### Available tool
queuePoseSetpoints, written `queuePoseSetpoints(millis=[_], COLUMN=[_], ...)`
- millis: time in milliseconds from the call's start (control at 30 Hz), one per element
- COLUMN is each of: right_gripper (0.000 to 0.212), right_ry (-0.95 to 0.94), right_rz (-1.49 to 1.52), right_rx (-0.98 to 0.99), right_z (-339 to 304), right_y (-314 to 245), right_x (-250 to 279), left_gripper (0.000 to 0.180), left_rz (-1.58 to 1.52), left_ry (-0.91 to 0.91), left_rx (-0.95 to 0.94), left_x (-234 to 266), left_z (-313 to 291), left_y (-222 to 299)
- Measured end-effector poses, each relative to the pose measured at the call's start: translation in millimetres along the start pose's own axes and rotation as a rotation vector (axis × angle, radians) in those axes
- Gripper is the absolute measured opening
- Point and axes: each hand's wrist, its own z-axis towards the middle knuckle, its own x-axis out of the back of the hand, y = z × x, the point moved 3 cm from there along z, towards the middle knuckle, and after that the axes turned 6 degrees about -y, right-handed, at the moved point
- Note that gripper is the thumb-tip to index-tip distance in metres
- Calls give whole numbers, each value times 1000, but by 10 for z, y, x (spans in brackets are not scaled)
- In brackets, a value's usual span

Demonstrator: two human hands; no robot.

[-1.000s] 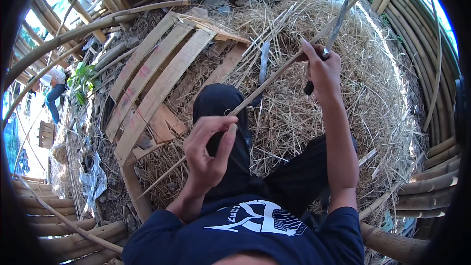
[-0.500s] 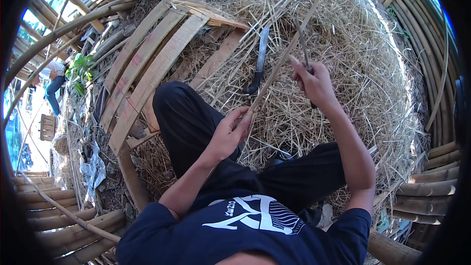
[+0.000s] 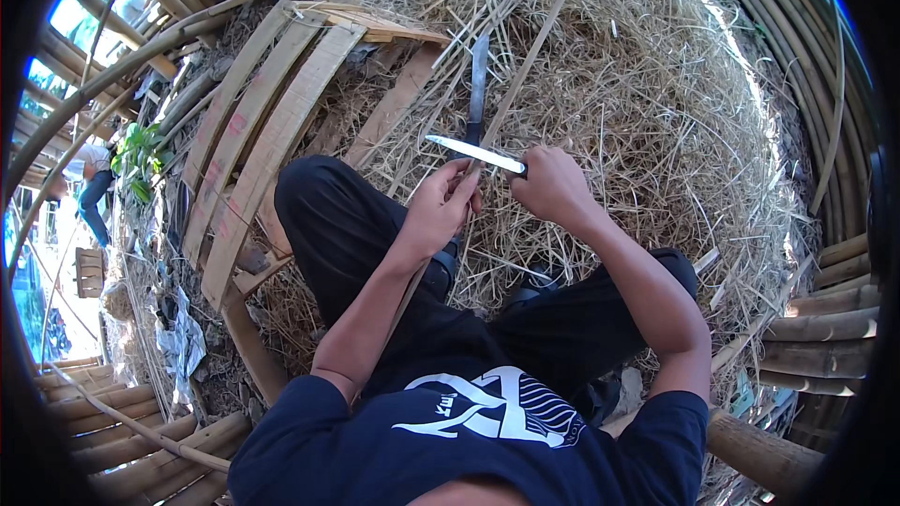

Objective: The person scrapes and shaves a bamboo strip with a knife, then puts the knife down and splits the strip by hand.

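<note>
My left hand (image 3: 439, 214) pinches a long, narrow bamboo strip (image 3: 535, 52) between thumb and fingers, in front of my raised knee. The strip runs up and away to the right; its near end passes beneath my left forearm. Wrapped round the dark handle of a knife (image 3: 469, 149) is my right hand (image 3: 555, 189). Its bright blade points left and lies across the strip, just above my left fingertips. Beyond it, a machete (image 3: 479, 75) with a black handle lies on the straw, its handle partly covered by the knife.
A wooden slatted pallet (image 3: 281, 98) leans at the left. Thin split strips (image 3: 497, 0) lie beyond the machete, on a heap of dry straw (image 3: 637, 112). Bamboo pole walls (image 3: 797, 66) stand around. Another person (image 3: 94, 192) is far left, outside.
My right hand has come down and left, turning the knife from upright to crosswise over the strip. My left hand still holds the strip, now slightly higher in view.
</note>
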Motion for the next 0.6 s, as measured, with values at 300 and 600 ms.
queuePoseSetpoints(millis=[300,600], right_gripper=[23,26], right_ry=[-47,-73], right_rz=[5,-64], right_rx=[-99,-78], right_z=[124,204], right_y=[153,232], right_x=[-248,-446], left_gripper=[19,15], left_rz=[76,127], left_ry=[-51,-6], left_rx=[-63,-106], left_x=[29,4], left_z=[100,175], left_y=[-255,-448])
